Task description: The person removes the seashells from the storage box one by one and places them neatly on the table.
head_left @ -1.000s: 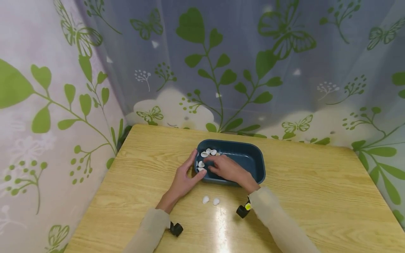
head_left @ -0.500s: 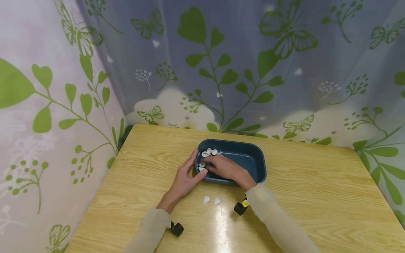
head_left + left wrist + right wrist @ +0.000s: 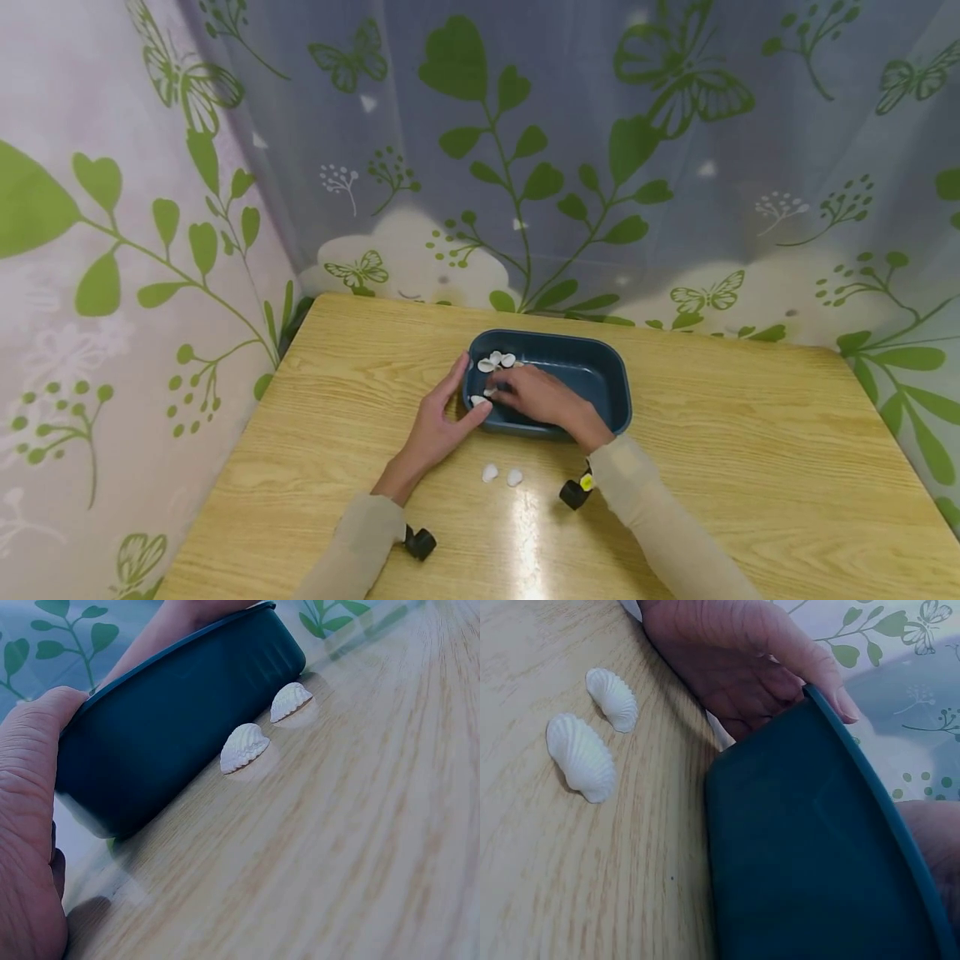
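A dark blue plastic basin [image 3: 596, 358] stands on the table with several white seashells [image 3: 495, 359] in its left end. My left hand [image 3: 435, 423] holds that end, thumb over the near rim and fingers along the outer side. Inside the basin, my right hand [image 3: 543, 398] has its thumb and fingers curled at a small seashell [image 3: 489, 392], which they partly cover. Another seashell [image 3: 478, 401] lies by the left thumb. On the table in front of the basin lie two ribbed seashells [image 3: 244, 747], also in the right wrist view as pale shells [image 3: 581, 756].
The wooden table [image 3: 360, 358] reaches back to a patterned curtain [image 3: 570, 208]. A second patterned cloth [image 3: 127, 333] hangs along the left side. Small black cameras [image 3: 575, 494] sit at both wrists.
My right fingers have shifted slightly right inside the basin, and the small seashell at them has moved right too. The left hand and the basin look nearly still.
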The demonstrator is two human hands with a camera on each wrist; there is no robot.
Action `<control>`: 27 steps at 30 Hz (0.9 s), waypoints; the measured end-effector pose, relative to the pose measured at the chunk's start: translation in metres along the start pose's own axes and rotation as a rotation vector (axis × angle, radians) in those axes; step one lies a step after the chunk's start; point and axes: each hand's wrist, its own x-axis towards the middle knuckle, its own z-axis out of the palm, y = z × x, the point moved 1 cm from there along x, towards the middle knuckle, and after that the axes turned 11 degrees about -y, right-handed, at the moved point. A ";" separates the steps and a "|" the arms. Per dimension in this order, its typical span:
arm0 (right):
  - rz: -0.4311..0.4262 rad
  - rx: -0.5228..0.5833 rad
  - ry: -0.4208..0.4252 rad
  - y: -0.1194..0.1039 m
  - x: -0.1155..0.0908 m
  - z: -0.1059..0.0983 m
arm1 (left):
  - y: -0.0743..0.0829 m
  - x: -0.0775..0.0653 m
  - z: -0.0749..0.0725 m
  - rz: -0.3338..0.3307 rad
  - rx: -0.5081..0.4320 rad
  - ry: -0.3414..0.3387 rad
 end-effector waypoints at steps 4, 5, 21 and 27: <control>0.032 0.041 -0.011 0.000 -0.003 -0.004 | 0.001 0.000 0.000 0.004 0.005 0.003; 0.041 0.061 -0.015 0.001 -0.004 -0.004 | 0.001 0.000 0.000 0.006 0.006 0.005; 0.279 0.101 -0.035 0.005 -0.020 -0.006 | 0.004 0.000 0.001 0.032 -0.027 0.020; 0.235 0.098 -0.025 0.005 -0.026 -0.009 | 0.003 0.000 0.002 0.039 -0.011 0.025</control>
